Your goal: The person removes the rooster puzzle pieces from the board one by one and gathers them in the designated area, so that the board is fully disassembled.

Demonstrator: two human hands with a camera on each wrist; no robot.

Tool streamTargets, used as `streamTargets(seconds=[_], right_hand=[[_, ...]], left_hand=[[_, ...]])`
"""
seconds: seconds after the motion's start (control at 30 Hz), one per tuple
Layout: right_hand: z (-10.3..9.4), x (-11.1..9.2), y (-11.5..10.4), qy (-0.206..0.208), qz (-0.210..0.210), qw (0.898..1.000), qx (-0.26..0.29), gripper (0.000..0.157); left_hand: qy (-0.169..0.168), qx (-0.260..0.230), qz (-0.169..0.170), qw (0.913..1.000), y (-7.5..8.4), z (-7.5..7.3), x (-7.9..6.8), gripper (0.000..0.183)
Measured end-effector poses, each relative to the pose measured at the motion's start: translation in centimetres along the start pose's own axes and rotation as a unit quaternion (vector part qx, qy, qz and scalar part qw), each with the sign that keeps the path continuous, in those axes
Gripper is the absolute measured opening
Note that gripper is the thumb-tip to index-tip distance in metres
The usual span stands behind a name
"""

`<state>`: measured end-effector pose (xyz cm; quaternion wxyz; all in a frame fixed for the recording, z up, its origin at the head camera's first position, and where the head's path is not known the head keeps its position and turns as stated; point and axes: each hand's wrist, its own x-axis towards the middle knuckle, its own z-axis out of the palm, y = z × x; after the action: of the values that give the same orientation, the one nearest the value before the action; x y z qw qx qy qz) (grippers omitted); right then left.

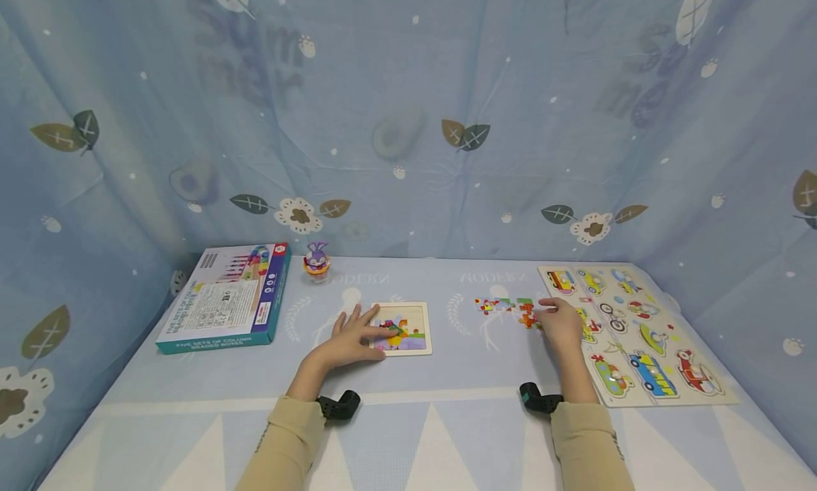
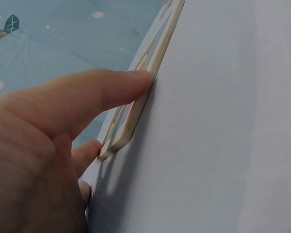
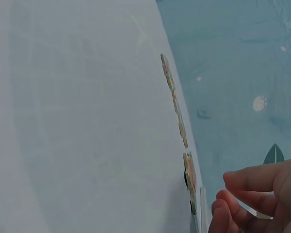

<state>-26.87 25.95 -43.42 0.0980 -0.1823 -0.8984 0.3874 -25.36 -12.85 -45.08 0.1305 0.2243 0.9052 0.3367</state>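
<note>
My left hand (image 1: 349,340) rests with spread fingers over the left side of a small wooden puzzle board (image 1: 429,329). Its thumb (image 2: 111,90) touches the board's near edge in the left wrist view. Coloured pieces lie inside the frame and make up a picture, partly covered by the fingers. On the right, my right hand (image 1: 562,324) is beside several loose jigsaw pieces (image 1: 525,312) on the table. In the right wrist view its fingers (image 3: 252,178) are loosely bent, apart from the pieces, and nothing shows between them.
A larger wooden puzzle board (image 1: 645,335) with vehicle pictures lies to the right, partly behind the right hand. At the back left are a flat boxed set (image 1: 223,299) and a small purple rabbit figure (image 1: 316,260). A patterned blue curtain (image 1: 408,122) hangs behind the table.
</note>
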Motion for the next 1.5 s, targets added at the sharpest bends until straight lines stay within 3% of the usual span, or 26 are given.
streamTargets(seconds=[0.27, 0.47, 0.63, 1.23, 1.5], right_hand=[[0.5, 0.0, -0.5, -0.033, -0.001, 0.998, 0.051, 0.03], [1.2, -0.2, -1.3, -0.059, -0.013, 0.996, 0.072, 0.031], [2.0, -0.4, -2.2, -0.081, -0.015, 0.991, 0.108, 0.032], [3.9, -2.1, -6.0, -0.114, -0.083, 0.981, 0.137, 0.03], [5.9, -2.8, -7.5, -0.133, -0.078, 0.975, 0.158, 0.029]], left_hand=[[0.003, -0.049, 0.004, 0.9988, -0.4, -0.2, 0.1, 0.048], [0.02, -0.073, -0.016, 0.997, -0.8, -0.3, 0.2, 0.062], [0.022, -0.073, -0.025, 0.9967, -0.8, -0.3, 0.2, 0.063], [0.022, -0.05, -0.018, 0.9983, -0.5, -0.3, 0.4, 0.063], [0.021, -0.052, -0.024, 0.9981, -0.5, -0.2, 0.3, 0.063]])
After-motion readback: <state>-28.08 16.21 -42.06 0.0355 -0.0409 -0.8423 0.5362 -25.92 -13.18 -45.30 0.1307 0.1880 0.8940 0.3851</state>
